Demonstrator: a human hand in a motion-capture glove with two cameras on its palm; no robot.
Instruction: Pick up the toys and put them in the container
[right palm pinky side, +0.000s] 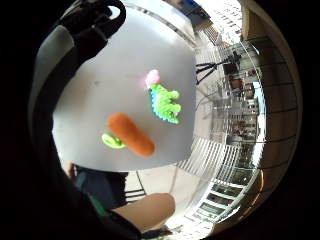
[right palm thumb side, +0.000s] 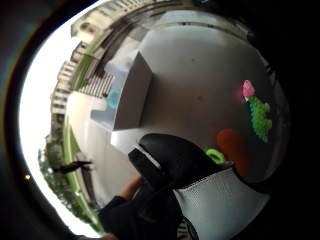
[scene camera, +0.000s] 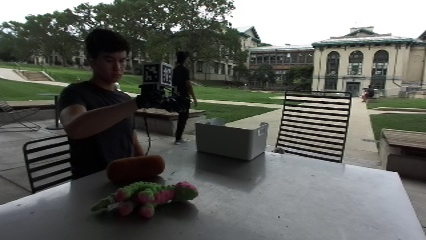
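Fingers (right palm thumb side: 170, 160) of the gloved right hand (scene camera: 160, 99) look relaxed and loosely bent, gripping nothing, raised well above the table (scene camera: 299, 200). Down below the palm, lying on the tabletop: orange carrot plush (scene camera: 135, 168) with its green leafy end (right palm pinky side: 113, 140), and just beside it the green crocheted dino toy (scene camera: 146, 194) with pink feet and a pink head. Both toys touching the table, apart from the fingers. Off to one side of the fingers, also on the table, well apart from the toys: grey container (scene camera: 231, 138), sitting upright near the far edge by the slatted black chair (scene camera: 314, 126)
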